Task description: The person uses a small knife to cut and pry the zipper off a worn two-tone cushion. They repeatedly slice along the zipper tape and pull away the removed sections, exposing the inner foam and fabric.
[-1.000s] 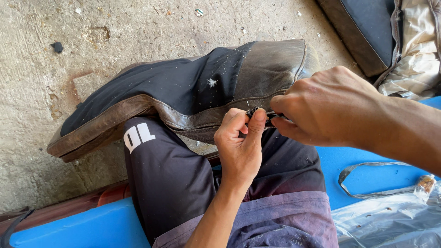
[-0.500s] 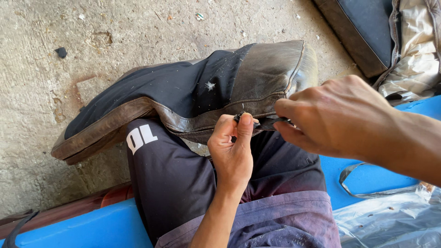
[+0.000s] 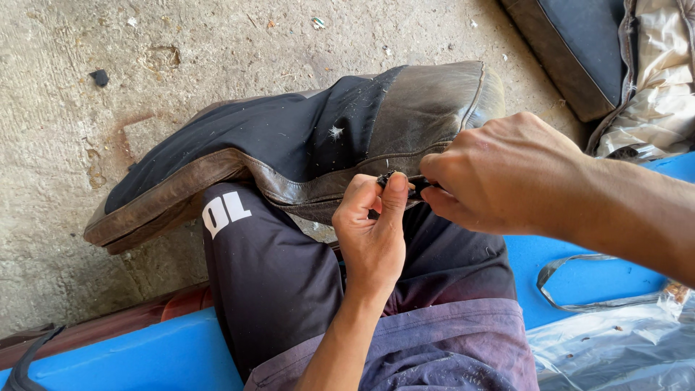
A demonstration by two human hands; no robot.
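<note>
A worn seat cushion (image 3: 289, 159), covered in black fabric with a brown leather border, is laid across the person's lap and knee, its far end overhanging the concrete floor (image 3: 65, 94). At the lower seam of its near end a small dark object (image 3: 405, 185) is gripped (possibly a tool or a bit of trim; too little of it shows to tell). It is pinched between thumb and fingertips of the left hand (image 3: 373, 235), which is raised from below with the fingers curled shut around it. The right hand (image 3: 507, 174) is brought in from the right and closed over the same spot, its fingertips pressed to the seam so that what lies under them is hidden.

For the work at the seam to be done well, the leather edge is best kept taut against the knee, the pinch kept close to the seam line, and the pull kept even so the old leather is not torn.

Black trousers with a white print (image 3: 224, 212) are worn beneath the cushion. A blue surface (image 3: 152, 358) is sat upon, with clear plastic sheeting (image 3: 615, 347) at the right and a second cushion (image 3: 579, 43) beyond.
</note>
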